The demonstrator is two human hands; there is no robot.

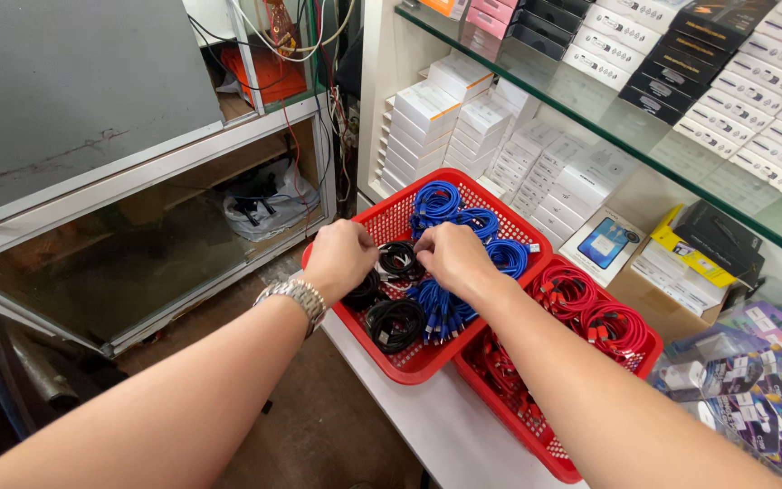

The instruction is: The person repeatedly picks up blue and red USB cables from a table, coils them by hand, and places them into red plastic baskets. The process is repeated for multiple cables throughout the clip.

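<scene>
My left hand [338,257], with a metal watch on the wrist, and my right hand [452,257] reach into a red plastic basket [409,364] on a white shelf. Both pinch a coiled black cable [400,260] between them at the basket's middle. More black coils [395,322] lie at the near side, one partly hidden under my left hand. Blue cable bundles [436,201] fill the far side and the middle [443,313].
A second red basket [536,435] with red cable coils [610,326] sits to the right. White boxes [427,118] are stacked behind, under a glass shelf [590,127] of more boxes. Packaged goods [753,380] lie at the right. A glass cabinet [138,244] stands left.
</scene>
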